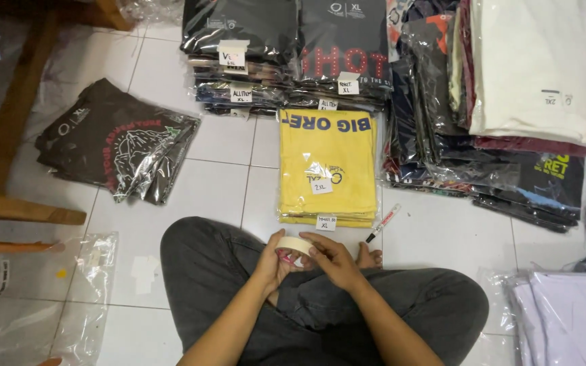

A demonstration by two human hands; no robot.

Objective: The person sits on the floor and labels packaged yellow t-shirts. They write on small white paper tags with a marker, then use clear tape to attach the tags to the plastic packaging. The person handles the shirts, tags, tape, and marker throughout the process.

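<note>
The left hand (274,261) and the right hand (330,261) meet over the person's crossed legs in dark grey trousers (211,271), both closed on a roll of cream masking tape (294,245). The left hand cups the roll from its nine o'clock side, thumb along the top rim; the right hand's fingers (315,251) pinch the roll's edge at three o'clock. Something small and pink shows under the roll, against the left palm; what it is cannot be told.

Just past the hands, at twelve o'clock, lies a stack of folded yellow T-shirts (327,169) in clear bags, with white paper size labels on top and on its near edge. At one o'clock from the hands a marker pen (382,224) lies slanted on the white tiled floor (218,190), close to a bare foot (369,257). Further out at twelve, piles of bagged black T-shirts (286,47); at two o'clock, taller mixed piles topped by a cream garment (537,68). At ten o'clock sits a separate small pile of black printed T-shirts (120,142). Empty clear plastic bags (83,291) lie at nine o'clock.
</note>
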